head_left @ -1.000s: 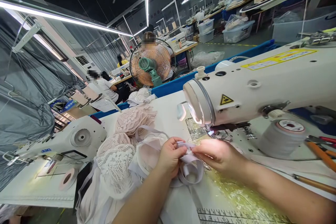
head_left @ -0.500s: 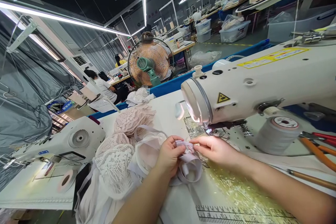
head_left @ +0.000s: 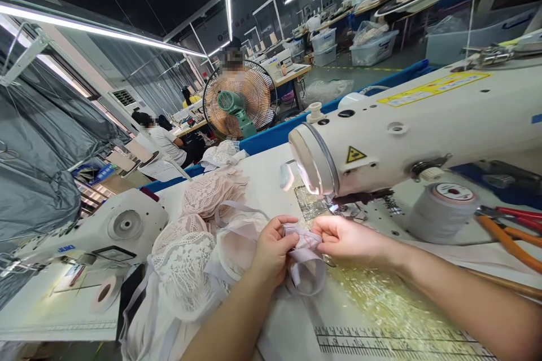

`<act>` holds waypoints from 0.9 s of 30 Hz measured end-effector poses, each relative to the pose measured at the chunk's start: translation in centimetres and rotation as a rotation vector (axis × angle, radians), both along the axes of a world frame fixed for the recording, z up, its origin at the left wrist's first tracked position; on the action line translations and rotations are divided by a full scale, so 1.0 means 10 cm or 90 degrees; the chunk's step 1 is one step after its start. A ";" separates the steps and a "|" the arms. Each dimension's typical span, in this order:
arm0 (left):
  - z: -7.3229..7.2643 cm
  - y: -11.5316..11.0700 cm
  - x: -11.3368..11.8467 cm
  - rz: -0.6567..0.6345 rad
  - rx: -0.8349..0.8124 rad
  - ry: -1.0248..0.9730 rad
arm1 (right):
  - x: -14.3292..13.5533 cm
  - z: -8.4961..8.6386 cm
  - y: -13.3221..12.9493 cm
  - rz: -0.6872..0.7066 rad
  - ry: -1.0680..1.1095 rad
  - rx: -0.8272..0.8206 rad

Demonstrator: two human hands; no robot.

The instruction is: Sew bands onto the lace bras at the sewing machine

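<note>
My left hand (head_left: 275,248) is closed, with thumb and fingertips pinching a pale lilac elastic strap (head_left: 305,238). My right hand (head_left: 339,236) grips the strap's other side, its fingers curled together. Below the hands a loop of the strap (head_left: 318,277) hangs down to the table. To the left lie bras with white lace cups (head_left: 186,271), heaped beside my left forearm. The sewing machine's head (head_left: 315,161) stands just beyond my right hand, its lamp lit. Part of the strap is hidden inside my fingers.
A grey thread cone (head_left: 440,217) and orange-handled pliers (head_left: 512,245) lie to the right. Another sewing machine (head_left: 114,220) stands at left. A ruler strip (head_left: 381,341) runs along the near edge. Behind the table are a large fan (head_left: 239,101) and seated people.
My right hand has curled more tightly around the strap and turned slightly. My left hand keeps its pinch nearly in place. The whole view has shifted a little.
</note>
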State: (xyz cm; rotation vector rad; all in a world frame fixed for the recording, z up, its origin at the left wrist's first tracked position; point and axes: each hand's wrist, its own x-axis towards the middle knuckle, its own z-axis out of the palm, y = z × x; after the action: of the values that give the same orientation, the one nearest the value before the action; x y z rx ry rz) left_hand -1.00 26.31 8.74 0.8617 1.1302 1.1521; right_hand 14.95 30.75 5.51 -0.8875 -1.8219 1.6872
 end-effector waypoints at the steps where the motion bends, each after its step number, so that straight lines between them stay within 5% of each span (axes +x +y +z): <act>1: 0.01 0.00 0.00 0.003 0.000 -0.002 | 0.00 -0.01 0.00 0.000 0.002 -0.004; 27: 0.05 -0.01 -0.01 -0.032 -0.040 0.003 | -0.06 0.08 -0.07 -0.060 0.058 -0.008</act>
State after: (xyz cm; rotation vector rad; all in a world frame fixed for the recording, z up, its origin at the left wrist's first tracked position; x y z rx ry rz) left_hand -1.14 26.23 9.20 0.8393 1.1366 1.0686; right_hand 14.37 30.00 6.29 -0.8729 -1.6861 1.6543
